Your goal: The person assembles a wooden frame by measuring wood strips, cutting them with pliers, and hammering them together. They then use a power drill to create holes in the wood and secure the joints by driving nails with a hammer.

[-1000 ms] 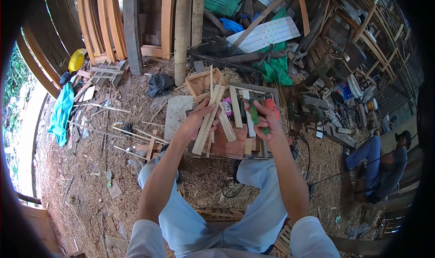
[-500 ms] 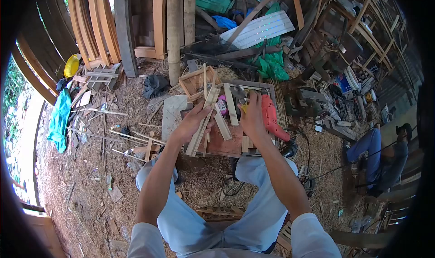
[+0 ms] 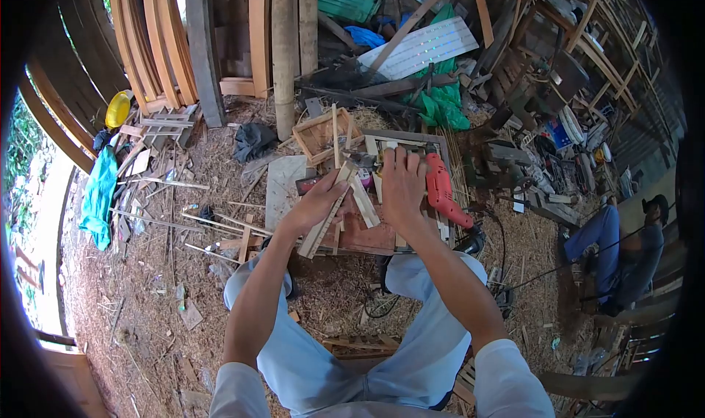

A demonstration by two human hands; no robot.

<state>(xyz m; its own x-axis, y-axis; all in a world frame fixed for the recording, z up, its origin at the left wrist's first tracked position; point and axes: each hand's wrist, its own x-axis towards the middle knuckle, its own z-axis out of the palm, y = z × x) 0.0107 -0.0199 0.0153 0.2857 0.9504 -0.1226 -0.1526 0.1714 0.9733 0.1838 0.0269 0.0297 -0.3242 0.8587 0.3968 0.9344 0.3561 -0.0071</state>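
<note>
My left hand (image 3: 314,204) is wrapped round a pale wooden strip (image 3: 321,229), which slants up and to the right over the low work table. Beside it, a shorter wooden piece (image 3: 364,204) lies at an angle on the reddish-brown board (image 3: 371,236). My right hand (image 3: 404,183) is closed, back of the hand up, at the table's far right part. A small yellow thing (image 3: 380,162) shows at its fingertips; I cannot tell what it is. Just right of that hand lies a red power drill (image 3: 443,190). A purple round item (image 3: 363,177) sits between the hands, partly covered.
An open wooden box frame (image 3: 312,145) stands at the table's far left corner. A grey slab (image 3: 283,190) borders the table's left side. Wood scraps and shavings cover the ground. To the right sits another person (image 3: 628,256). A bamboo post (image 3: 283,66) rises beyond the table.
My right hand has moved slightly up and left, turning its back upward over the yellow thing. The left hand keeps its hold on the wooden strip, which has shifted slightly downward.
</note>
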